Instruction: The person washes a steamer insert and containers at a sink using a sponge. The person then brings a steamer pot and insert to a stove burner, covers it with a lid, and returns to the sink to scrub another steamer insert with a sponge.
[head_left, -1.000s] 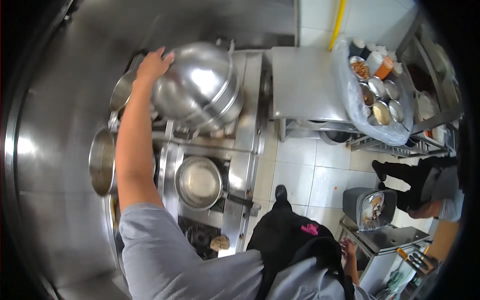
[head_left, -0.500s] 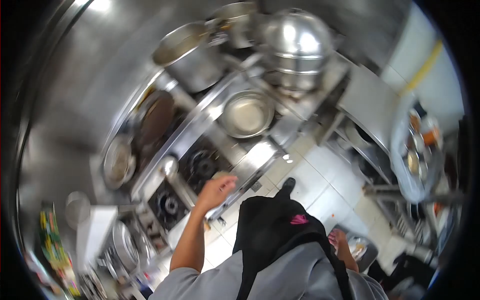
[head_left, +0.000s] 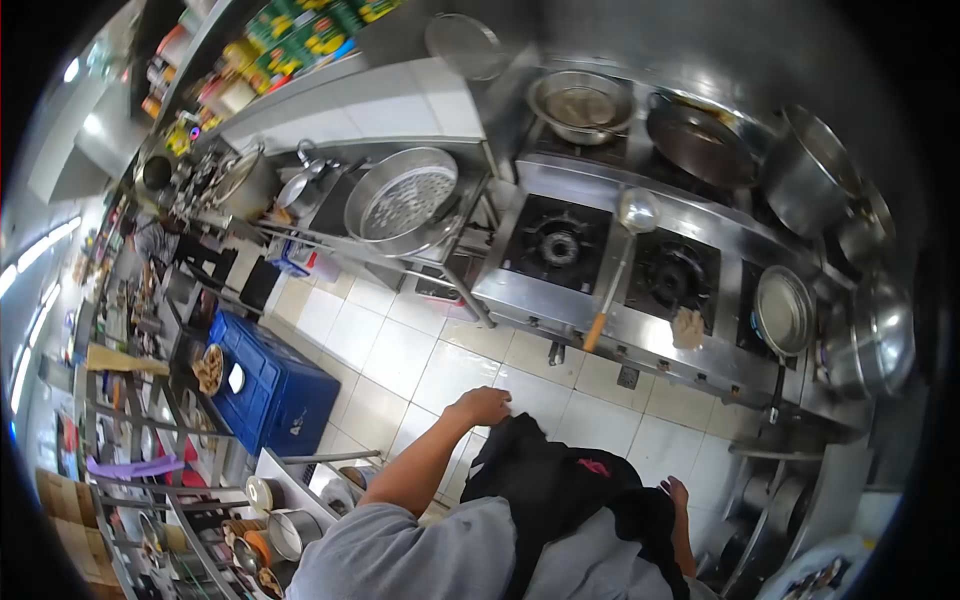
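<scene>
My left hand (head_left: 483, 406) is raised over the tiled floor in front of the stove, its fingers loosely curled with nothing visible in them. Low beside the apron, my right hand (head_left: 677, 490) hangs with fingers apart, holding nothing. A crumpled beige cloth (head_left: 688, 328) lies on the front of the stove (head_left: 570, 303). To its left, a ladle (head_left: 612, 285) with a wooden handle rests across the stovetop, its handle jutting past the front edge. On the right burner sits a pan (head_left: 783, 310) with its handle pointing forward.
A bowl (head_left: 582, 103), a dark wok (head_left: 702, 142) and a tall pot (head_left: 810, 170) stand along the back. A perforated pan (head_left: 403, 198) sits on the side counter. A blue bin (head_left: 270, 385) stands on the floor at left, near crowded shelves. Another person (head_left: 160, 245) is farther off.
My view and body have turned left, bringing the aisle and blue bin into view. My left hand has moved away from the stove front, where the cloth now shows uncovered.
</scene>
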